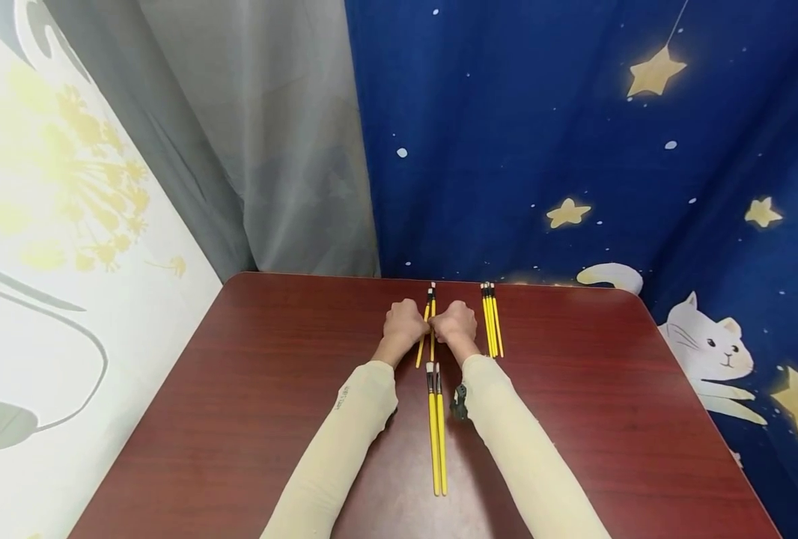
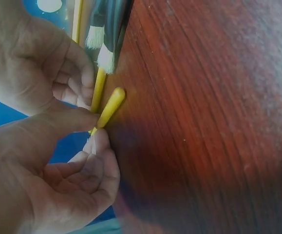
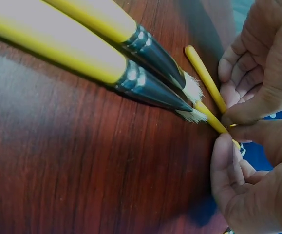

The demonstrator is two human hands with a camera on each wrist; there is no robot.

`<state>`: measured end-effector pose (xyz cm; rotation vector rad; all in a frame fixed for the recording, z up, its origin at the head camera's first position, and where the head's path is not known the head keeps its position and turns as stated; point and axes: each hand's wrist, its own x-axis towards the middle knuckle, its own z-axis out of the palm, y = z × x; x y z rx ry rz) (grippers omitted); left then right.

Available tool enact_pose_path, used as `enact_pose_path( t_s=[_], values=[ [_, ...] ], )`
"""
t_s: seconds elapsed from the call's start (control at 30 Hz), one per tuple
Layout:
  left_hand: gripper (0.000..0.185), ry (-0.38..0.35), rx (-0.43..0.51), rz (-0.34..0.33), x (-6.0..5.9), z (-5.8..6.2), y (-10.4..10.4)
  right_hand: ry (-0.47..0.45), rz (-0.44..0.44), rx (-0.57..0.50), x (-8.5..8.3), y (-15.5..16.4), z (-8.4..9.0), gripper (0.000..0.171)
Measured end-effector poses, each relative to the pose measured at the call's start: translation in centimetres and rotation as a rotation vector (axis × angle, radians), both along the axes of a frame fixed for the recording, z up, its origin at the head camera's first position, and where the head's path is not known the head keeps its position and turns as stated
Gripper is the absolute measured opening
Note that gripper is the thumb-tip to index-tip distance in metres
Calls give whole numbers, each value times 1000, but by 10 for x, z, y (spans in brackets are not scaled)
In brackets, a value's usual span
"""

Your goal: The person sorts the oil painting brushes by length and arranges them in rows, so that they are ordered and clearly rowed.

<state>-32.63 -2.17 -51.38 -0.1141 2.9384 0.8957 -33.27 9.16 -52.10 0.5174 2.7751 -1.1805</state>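
Note:
Two yellow-handled paintbrushes lie close together at the far middle of the table, bristles away from me. My left hand [image 1: 404,323] pinches the left paintbrush [image 3: 204,75] between thumb and fingers; its handle slants, with the rounded end toward me. Right beside it, my right hand [image 1: 456,323] pinches the other paintbrush [image 3: 213,118] by its handle. The two hands nearly meet, thumbs side by side. Nearer me, two larger paintbrushes [image 1: 434,442] lie side by side, their pale bristles close to the handle end of the brush in my right hand.
To the right of my right hand, several thin yellow paintbrushes [image 1: 489,318] lie in a row near the back edge of the dark red table [image 1: 291,352]. A blue curtain [image 1: 493,150] and a grey curtain [image 1: 291,150] hang behind it. A pale wall [image 1: 49,337] stands at left.

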Motion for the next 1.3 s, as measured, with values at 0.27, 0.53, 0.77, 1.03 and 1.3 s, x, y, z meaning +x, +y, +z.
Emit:
enact_pose_path(
  t_s=[0.27, 0.53, 0.77, 1.03, 1.3],
  values=[
    [31, 9, 30, -19, -3, -2, -3, 33, -43, -9, 0, 3, -1, 29],
    [23, 21, 73, -2, -4, -1, -12, 19, -52, -106, -2, 3, -2, 25],
    [25, -2, 124, 68, -7, -3, -20, -33, -30, -234, -5, 0, -1, 23],
    [21, -29, 147, 80, -14, 9, -39, -33, 6, -270, -12, -10, 2, 22],
    [18, -87, 179, 78, -25, 14, -55, -39, 53, -362, -15, -22, 4, 19]
  ],
)
